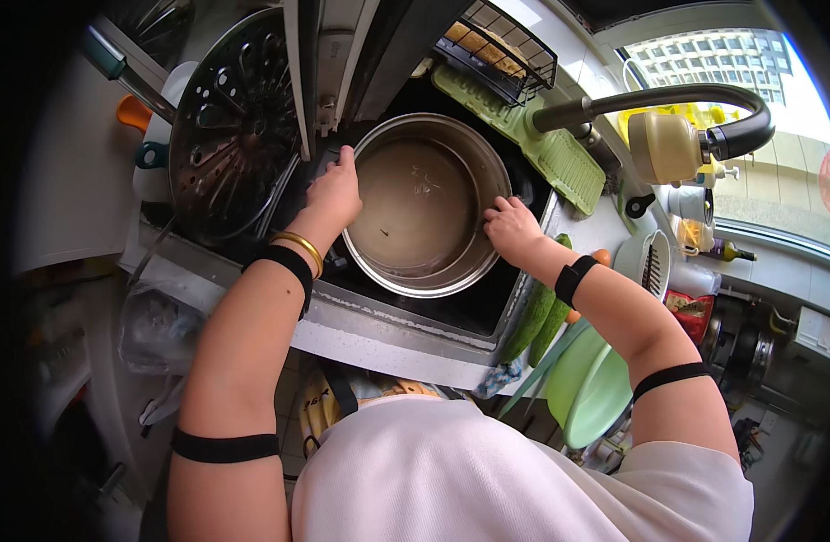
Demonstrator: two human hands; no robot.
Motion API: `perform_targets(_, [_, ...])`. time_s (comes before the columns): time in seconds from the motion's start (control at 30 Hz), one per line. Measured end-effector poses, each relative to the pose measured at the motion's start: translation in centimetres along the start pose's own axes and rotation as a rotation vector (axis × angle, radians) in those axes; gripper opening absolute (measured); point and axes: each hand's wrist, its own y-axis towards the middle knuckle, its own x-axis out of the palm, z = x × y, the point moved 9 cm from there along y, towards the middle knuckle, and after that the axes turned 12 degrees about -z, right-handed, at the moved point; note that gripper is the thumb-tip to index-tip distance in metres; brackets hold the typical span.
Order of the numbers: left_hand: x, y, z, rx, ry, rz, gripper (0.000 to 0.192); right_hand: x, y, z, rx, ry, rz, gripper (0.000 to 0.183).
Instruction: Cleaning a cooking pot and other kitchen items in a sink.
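Note:
A wide stainless steel pot sits over a black inset area with a metal edge; whether this is a sink or a hob I cannot tell. My left hand grips the pot's left side, thumb at the rim. On the opposite side, my right hand closes its fingers over the rim. The handles, if any, are hidden by my hands. Cloudy liquid seems to cover the pot's bottom, with a small dark bit and pale specks in it.
A large perforated metal steamer tray stands at the left. The tap arches over a green drain mat beside a black wire basket. Cucumbers and a light green basin lie near my right forearm.

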Motion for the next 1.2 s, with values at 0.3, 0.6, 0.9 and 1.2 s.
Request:
perform_targets(0.3, [0.1,0.1,0.0,-0.028,0.008,-0.017,0.065,6.2,6.8,-5.1,-0.184,0.294,-0.289,0.029])
perform_targets(0.6, [-0.7,-2.9,0.6,0.062,0.070,0.061,0.077,-5.8,14.9,-1.8,-0.098,0.007,0.339,0.028])
perform_targets(0.9, [0.5,-6.4,0.1,0.258,0.271,0.353,0.094,7.2,15.4,-7.6,-0.151,0.280,-0.431,0.032])
perform_targets(1.2, [0.4,-6.5,0.0,0.243,0.245,0.376,0.094,-3.4,21.7,-1.6,0.207,1.826,0.423,0.029])
